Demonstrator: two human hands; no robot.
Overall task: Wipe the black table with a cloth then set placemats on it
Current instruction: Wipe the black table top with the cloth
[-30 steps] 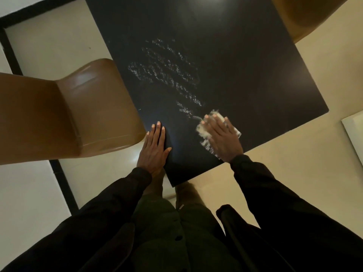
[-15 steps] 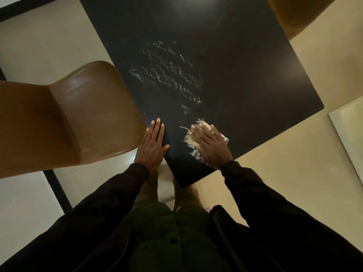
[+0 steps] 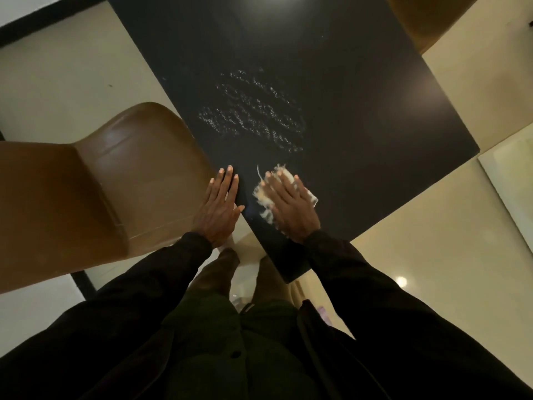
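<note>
The black table (image 3: 360,105) fills the upper middle, its near corner pointing at me. White wet streaks (image 3: 253,111) mark its centre. A frayed white cloth (image 3: 264,202) lies near the near corner, mostly covered by my right hand (image 3: 290,206), which presses it flat with straight fingers. My left hand (image 3: 219,206) rests flat on the table's left edge, fingers together and straight. No placemats are in view.
A brown chair (image 3: 95,183) stands tight against the table's left edge, beside my left hand. Another brown chair (image 3: 424,18) is at the far right corner. A white surface (image 3: 510,180) lies to the right on the cream floor.
My right hand has slid the cloth leftward along the table toward my left hand and the near corner. My left hand has stayed on the table edge.
</note>
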